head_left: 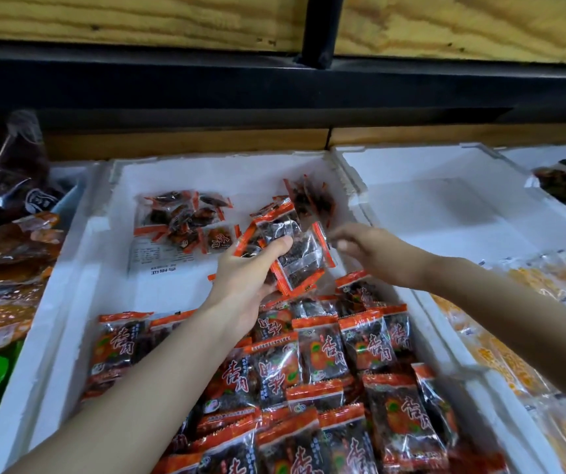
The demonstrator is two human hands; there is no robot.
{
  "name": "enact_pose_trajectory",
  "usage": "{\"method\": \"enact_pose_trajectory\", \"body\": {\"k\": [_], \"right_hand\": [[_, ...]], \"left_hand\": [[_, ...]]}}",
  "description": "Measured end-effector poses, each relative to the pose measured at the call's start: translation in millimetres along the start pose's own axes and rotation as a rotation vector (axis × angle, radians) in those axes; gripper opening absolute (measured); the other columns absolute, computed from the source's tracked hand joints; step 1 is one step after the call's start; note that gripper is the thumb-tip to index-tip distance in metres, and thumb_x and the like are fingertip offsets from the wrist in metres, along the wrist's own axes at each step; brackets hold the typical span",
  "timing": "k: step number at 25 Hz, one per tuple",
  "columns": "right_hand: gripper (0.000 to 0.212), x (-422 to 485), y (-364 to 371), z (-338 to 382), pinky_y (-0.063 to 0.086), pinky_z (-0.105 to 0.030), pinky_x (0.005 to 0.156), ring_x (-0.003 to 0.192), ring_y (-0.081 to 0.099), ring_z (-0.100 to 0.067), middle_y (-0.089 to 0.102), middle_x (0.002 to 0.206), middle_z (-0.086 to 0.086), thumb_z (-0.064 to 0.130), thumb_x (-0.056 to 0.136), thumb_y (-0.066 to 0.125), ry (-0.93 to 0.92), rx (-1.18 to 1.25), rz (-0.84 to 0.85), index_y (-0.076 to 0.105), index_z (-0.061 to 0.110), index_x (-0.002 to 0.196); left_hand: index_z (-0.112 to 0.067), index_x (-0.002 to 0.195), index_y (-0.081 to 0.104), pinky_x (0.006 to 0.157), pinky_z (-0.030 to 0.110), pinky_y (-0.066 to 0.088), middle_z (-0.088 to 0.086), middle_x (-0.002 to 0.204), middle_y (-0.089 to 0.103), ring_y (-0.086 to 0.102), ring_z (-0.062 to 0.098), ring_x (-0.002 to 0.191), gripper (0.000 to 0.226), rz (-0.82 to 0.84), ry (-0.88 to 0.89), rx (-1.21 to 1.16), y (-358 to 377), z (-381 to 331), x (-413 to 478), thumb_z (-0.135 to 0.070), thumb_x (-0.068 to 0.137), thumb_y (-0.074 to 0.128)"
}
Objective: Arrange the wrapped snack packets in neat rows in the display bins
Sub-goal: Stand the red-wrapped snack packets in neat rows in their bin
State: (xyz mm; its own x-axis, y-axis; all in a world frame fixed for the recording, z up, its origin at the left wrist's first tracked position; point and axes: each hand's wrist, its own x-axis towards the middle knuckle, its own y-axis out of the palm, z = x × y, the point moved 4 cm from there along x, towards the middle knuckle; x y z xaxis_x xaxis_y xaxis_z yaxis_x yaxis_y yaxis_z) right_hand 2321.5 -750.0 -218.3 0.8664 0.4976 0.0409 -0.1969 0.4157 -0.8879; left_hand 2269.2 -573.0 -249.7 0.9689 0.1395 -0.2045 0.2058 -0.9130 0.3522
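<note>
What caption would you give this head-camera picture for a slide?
Left hand grips a stack of packets over a white bin while the right hand hovers beside.

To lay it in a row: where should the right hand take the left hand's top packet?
Probably pinch the top packet by its orange sealed edge from the right: it juts free past the left hand, facing the right hand.
</note>
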Motion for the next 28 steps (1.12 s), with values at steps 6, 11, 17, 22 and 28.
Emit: {"method": "enact_pose_trajectory", "body": {"k": [6,11,17,22,28], "right_hand": [[0.028,-16,3,36,0.051,-0.024,0.066,0.066,0.062,-0.007,0.064,0.079,0.0,0.023,0.077,0.074,0.068,0.461,-0.042,0.064,0.002,0.09],[0.016,-24,-9,25,0.044,-0.018,0.063,0.066,0.058,-0.007,0.064,0.07,-0.001,0.018,0.081,0.07,0.093,0.507,-0.192,0.056,0.01,0.079],[0.024,-32,6,52,0.045,-0.019,0.078,0.09,0.053,-0.009,0.05,0.101,0.0,0.034,0.085,0.063,-0.159,0.237,-0.352,0.043,0.023,0.092],[0.018,-22,9,48,0.042,-0.017,0.084,0.096,0.051,-0.001,0.051,0.097,0.017,0.024,0.086,0.064,-0.08,0.423,-0.267,0.051,0.022,0.099],[0.009,-9,-3,28,0.045,-0.011,0.065,0.06,0.059,0.003,0.064,0.061,0.013,0.013,0.08,0.07,0.065,0.574,-0.016,0.064,0.012,0.074]], "left_hand": [[-0.008,0.113,0.065,0.074,0.036,0.058,0.01,0.096,0.075,0.072,0.022,0.087,0.035,0.002,-0.049,-0.105,6,9,-9,-0.011,0.079,0.073],[-0.008,0.115,0.064,0.089,0.042,0.055,0.01,0.1,0.073,0.07,0.023,0.096,0.041,-0.145,-0.086,-0.176,-5,3,-8,-0.022,0.079,0.075],[-0.013,0.114,0.066,0.087,0.038,0.056,0.007,0.098,0.074,0.07,0.019,0.094,0.037,-0.113,-0.098,-0.101,8,4,-14,-0.023,0.08,0.075],[-0.013,0.116,0.065,0.09,0.044,0.054,0.009,0.104,0.073,0.069,0.024,0.097,0.039,-0.085,-0.118,-0.07,5,3,-14,-0.025,0.08,0.075],[-0.02,0.126,0.057,0.098,0.048,0.048,0.006,0.119,0.066,0.061,0.026,0.112,0.063,-0.158,-0.014,-0.007,-12,-4,-14,-0.029,0.069,0.082]]}}
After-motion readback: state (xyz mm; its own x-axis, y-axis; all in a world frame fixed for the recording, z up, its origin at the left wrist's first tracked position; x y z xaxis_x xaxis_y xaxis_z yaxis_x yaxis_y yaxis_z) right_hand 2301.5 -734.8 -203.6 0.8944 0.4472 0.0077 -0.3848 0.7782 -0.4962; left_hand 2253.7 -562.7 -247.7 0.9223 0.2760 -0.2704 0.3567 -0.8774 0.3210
